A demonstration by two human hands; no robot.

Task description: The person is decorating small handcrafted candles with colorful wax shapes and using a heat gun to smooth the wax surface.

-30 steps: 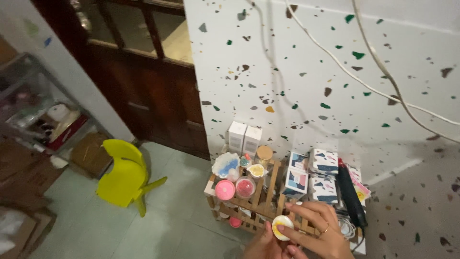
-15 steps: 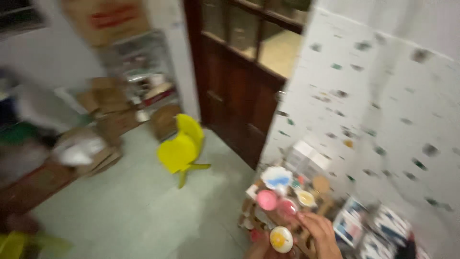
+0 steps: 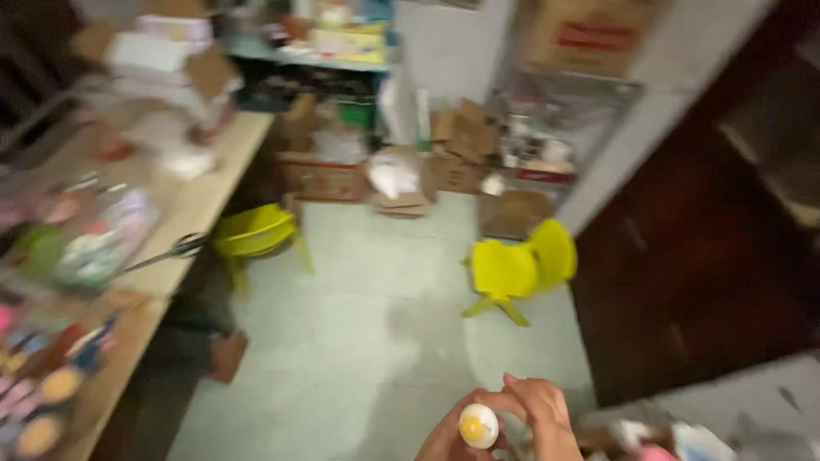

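Observation:
At the bottom edge of the head view both hands hold a small round white container (image 3: 478, 426) with a yellow centre. My right hand (image 3: 540, 411) curls over its top and right side. My left hand (image 3: 441, 440) supports it from below left and is mostly cut off by the frame. The picture is blurred by head motion.
A wooden table (image 3: 201, 205) along the left carries boxes, scissors (image 3: 162, 253), a clear bag and small pots. Two yellow plastic chairs (image 3: 517, 267) (image 3: 254, 232) stand on the pale green floor. Cardboard boxes (image 3: 458, 158) pile at the back. A dark wooden door (image 3: 709, 256) fills the right.
The view has swung left, away from the speckled wall and the wooden rack of small pots, toward the room and table. The hands still hold the white container.

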